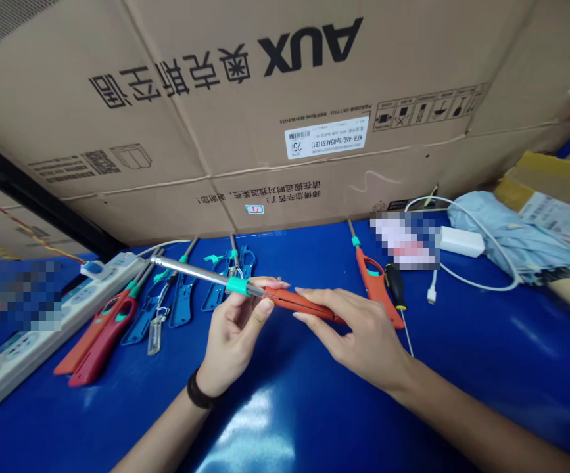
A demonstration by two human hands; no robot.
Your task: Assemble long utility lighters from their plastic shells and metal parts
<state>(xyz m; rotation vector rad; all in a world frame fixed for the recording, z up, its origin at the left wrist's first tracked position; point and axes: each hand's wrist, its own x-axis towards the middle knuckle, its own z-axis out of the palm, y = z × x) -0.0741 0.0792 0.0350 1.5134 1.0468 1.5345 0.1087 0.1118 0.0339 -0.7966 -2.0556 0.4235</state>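
Observation:
An orange long-nosed gas lighter (pixel 304 304) with a metal tube and a green collar is held between both hands above the blue table. My left hand (pixel 235 328) pinches it near the collar. My right hand (pixel 358 328) grips the handle end. A dark seam runs along the orange casing. To the right lies another orange lighter (pixel 379 282), beside a black-handled screwdriver (pixel 396 287). On the left rest an orange lighter (pixel 92 328) and a red lighter (pixel 104 348). Blue lighter casings (pixel 183 299) lie opened with inner parts showing, near a clear fuel tank (pixel 154 336).
A large cardboard box (pixel 245 157) walls off the back. At the left runs a white power strip (pixel 58 322). A white charger (pixel 459 242) with its cable, a light-blue folded umbrella (pixel 501 230) and a yellow-taped carton (pixel 551 190) are at the right.

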